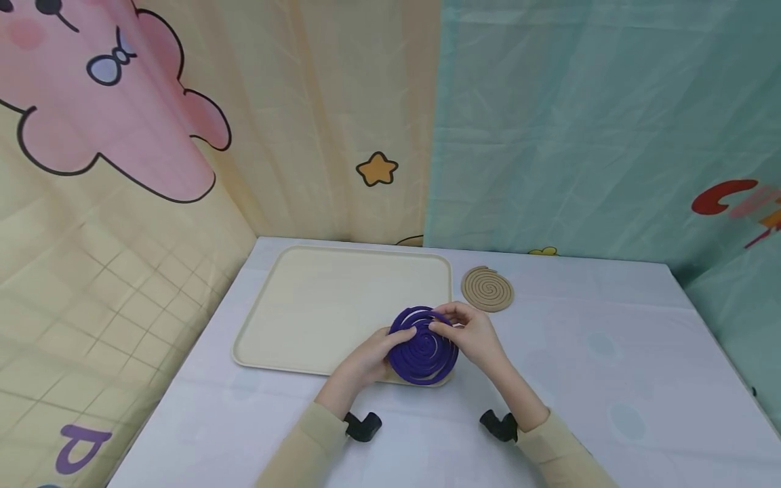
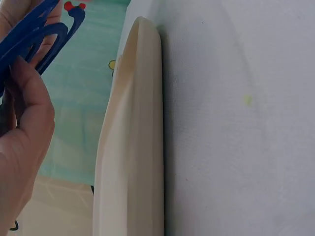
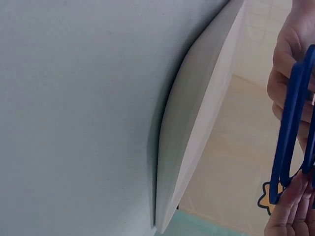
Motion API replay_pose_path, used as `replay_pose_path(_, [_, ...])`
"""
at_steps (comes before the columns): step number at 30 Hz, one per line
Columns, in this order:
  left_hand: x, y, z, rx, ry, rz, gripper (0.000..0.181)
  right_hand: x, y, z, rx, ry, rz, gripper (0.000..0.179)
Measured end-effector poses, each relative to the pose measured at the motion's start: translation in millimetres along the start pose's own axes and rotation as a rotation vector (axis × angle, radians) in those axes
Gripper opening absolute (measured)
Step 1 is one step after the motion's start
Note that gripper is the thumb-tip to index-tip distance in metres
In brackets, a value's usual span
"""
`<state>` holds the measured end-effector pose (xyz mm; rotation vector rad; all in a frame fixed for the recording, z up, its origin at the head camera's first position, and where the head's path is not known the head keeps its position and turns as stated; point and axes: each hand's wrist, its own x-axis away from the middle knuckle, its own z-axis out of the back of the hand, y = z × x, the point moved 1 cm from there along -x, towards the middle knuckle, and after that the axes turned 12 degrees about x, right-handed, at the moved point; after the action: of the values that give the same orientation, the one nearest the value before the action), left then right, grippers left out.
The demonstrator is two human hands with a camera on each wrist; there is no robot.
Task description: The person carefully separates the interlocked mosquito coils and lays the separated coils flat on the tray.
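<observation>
A purple spiral coil [image 1: 424, 347], bluer in the wrist views, is held up over the near right corner of the tray. My left hand [image 1: 366, 359] grips its left side, the thumb lying on top. At the upper right rim, my right hand [image 1: 470, 332] pinches the outer rings between thumb and fingers. In the left wrist view the coil [image 2: 29, 39] has its rings spread apart, and one end bears small red dots. The right wrist view shows the coil [image 3: 293, 128] nearly edge-on between both hands.
A cream tray [image 1: 342, 285] with a raised rim lies on the white-covered table [image 1: 610, 379]. Right of its far corner, a tan spiral coil [image 1: 487, 289] lies flat. Printed curtains [image 1: 549, 122] stand behind the table and at its sides.
</observation>
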<state>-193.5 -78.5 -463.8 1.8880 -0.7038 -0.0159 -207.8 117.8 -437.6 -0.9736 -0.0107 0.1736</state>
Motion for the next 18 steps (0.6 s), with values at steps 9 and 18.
replay_pose_path(9, [-0.6, -5.6, 7.7, 0.101, -0.021, 0.056, 0.084, -0.4, 1, -3, 0.007, -0.016, -0.002, 0.024])
replay_pose_path(18, [-0.8, -14.8, 7.5, 0.228, -0.034, 0.057, 0.042, 3.5, 0, -7, -0.021, -0.036, 0.023, 0.022])
